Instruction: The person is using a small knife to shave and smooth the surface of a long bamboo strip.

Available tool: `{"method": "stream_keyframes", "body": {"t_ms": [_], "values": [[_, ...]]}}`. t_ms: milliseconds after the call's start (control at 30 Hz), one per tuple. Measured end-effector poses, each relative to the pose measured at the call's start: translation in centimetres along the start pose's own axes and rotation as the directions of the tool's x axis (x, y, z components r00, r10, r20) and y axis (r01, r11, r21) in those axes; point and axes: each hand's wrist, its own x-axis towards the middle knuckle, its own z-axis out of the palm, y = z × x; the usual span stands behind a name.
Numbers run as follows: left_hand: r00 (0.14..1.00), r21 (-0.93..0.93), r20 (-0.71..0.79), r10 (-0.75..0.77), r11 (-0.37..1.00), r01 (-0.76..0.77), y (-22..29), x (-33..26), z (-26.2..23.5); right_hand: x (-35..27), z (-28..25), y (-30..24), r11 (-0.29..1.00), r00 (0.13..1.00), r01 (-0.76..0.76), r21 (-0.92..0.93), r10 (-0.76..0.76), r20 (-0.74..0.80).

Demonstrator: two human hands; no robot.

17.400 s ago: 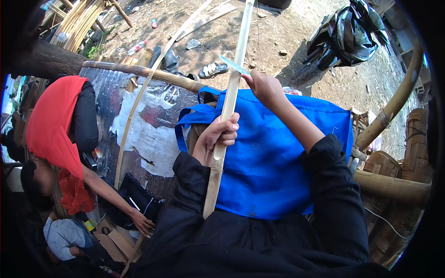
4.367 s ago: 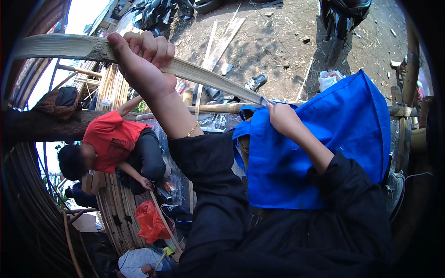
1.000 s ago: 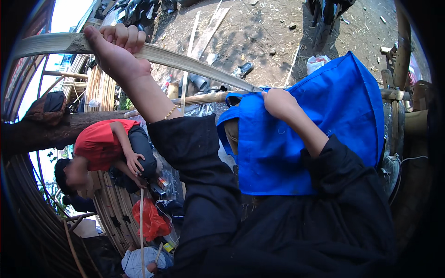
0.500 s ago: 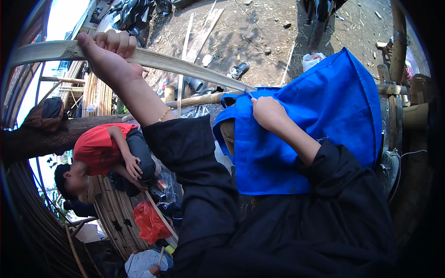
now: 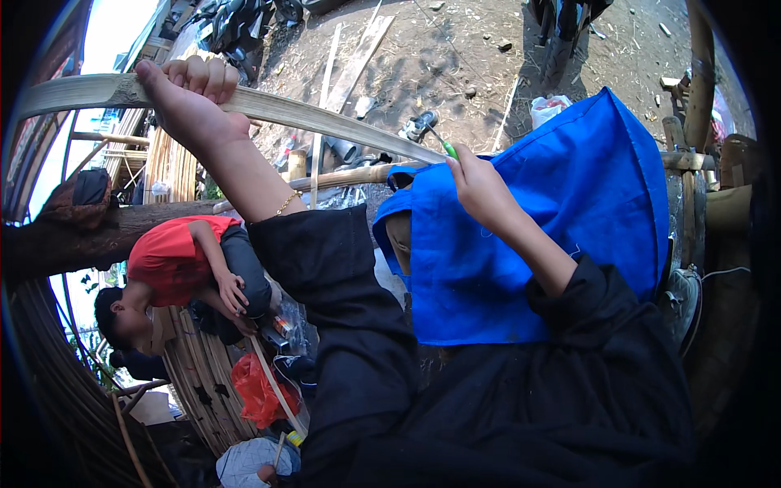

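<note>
My left hand [image 5: 191, 102] is raised to the upper left of the view, fingers wrapped over the top of a long bamboo strip [image 5: 325, 122] and clenched around it. The strip is pale, flat and slightly curved. It runs from beyond my left hand at the far left edge of the view, through my grip, and slopes down to the right until it ends just at my right hand [image 5: 480, 183].

My right hand is closed around a small knife with a green handle [image 5: 447, 150]. Only the top of the handle and a thin dark blade show above my fingers. The blade tip meets the near end of the strip. Whether it cuts into the strip I cannot tell.

My right hand rests against a blue cloth [image 5: 561, 228] that covers my lap. The cloth's upper edge lies directly under the strip's end. Both my forearms wear black sleeves; a thin gold bracelet [image 5: 286, 203] sits on my left wrist.

To my lower left, another person in a red shirt [image 5: 175, 256] crouches over a stack of bamboo slats [image 5: 199, 374] on the ground, well apart from my hands. A red plastic bag [image 5: 256, 390] lies beside that stack. Loose wooden planks [image 5: 358, 61] lie on the dirt ground [image 5: 472, 49] beyond the strip.
</note>
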Motion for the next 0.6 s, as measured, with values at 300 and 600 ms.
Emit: {"method": "stream_keyframes", "body": {"t_ms": [300,600], "values": [[0.998,0.027,-0.060,-0.006,1.000,0.007,0.3,-0.6,0.6,-1.4,1.4,0.3,0.994,0.994,-0.084,-0.063,0.088,0.059],[0.999,0.036,-0.046,0.011,0.999,-0.009,0.4,-0.7,1.4,-0.8,1.7,-0.5,0.961,0.999,-0.016,-0.276,0.027,0.036]]}}
